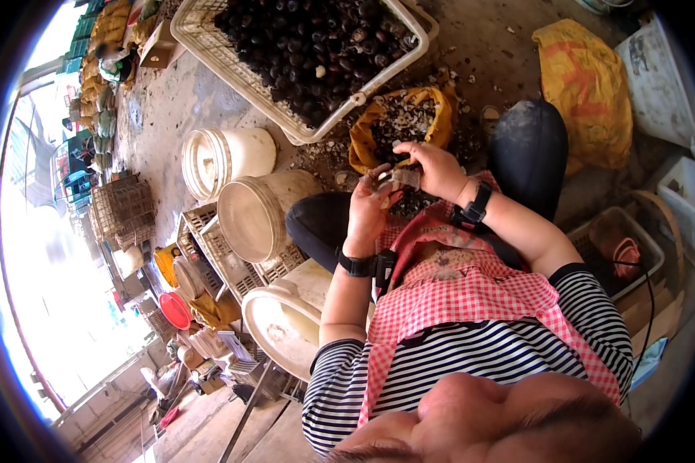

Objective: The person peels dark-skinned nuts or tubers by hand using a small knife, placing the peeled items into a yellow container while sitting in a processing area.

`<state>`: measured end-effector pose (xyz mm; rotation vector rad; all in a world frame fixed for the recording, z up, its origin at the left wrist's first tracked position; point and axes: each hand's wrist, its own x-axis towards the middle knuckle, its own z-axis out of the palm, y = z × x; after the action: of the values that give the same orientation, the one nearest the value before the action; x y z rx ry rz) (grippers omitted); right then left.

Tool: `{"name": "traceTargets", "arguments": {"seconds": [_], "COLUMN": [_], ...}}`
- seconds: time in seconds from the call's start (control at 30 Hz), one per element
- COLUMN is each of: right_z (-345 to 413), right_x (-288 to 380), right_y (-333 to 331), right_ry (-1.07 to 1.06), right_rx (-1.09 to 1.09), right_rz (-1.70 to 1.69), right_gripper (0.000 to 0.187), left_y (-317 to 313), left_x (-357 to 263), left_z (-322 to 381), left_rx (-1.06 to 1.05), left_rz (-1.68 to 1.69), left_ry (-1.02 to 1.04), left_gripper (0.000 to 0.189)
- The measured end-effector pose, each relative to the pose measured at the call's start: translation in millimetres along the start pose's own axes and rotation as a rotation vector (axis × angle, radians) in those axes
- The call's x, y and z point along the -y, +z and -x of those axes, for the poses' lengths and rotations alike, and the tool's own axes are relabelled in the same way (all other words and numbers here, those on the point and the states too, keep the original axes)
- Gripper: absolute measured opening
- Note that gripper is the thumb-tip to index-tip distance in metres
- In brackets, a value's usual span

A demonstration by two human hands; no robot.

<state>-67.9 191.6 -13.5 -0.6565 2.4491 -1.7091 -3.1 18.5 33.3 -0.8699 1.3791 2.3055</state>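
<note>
My left hand point(369, 202) has its fingers curled around a small pale piece, seemingly a peeled water chestnut point(384, 176). Close against it, my right hand point(437, 169) grips a small grey-wrapped piece point(406, 178), perhaps a tool handle; its far end is hidden among the fingers. Both hands are over my lap, at the near rim of a yellow woven sack point(445, 118) with its mouth rolled down. Dark and pale peelings point(408, 113) fill the sack. Beyond it stands a white plastic crate point(347, 103) heaped with dark unpeeled water chestnuts point(318, 52).
White buckets point(249, 217) and a lidded tub point(284, 330) stand at my left, beside a plastic crate point(200, 231). A full yellow sack point(585, 92) and a basket point(651, 263) are on my right. Peel scraps litter the floor. Another person point(116, 62) is far left.
</note>
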Motion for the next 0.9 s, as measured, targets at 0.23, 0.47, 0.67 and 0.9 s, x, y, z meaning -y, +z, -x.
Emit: {"name": "traceTargets", "arguments": {"seconds": [0.23,0.47,0.67,0.9], "right_z": [5,3,11,2], "right_x": [-3,-18,-66,-17], "right_y": [-3,2,17,3], "right_ry": [0.047,0.205,0.451,0.065], "right_rx": [0.079,0.103,0.089,0.131], "right_rz": [0.032,-0.076,-0.090,-0.001], "right_gripper": [0.043,0.041,0.029,0.043], "left_y": [13,1,-5,3], "left_x": [1,-3,-3,7], "left_z": [5,8,5,12], "left_rx": [-0.092,-0.053,0.059,-0.018], "left_rz": [-0.282,-0.353,-0.217,-0.415], "left_ry": [0.124,0.051,-0.004,0.045], "left_gripper": [0.037,0.035,0.033,0.028]}}
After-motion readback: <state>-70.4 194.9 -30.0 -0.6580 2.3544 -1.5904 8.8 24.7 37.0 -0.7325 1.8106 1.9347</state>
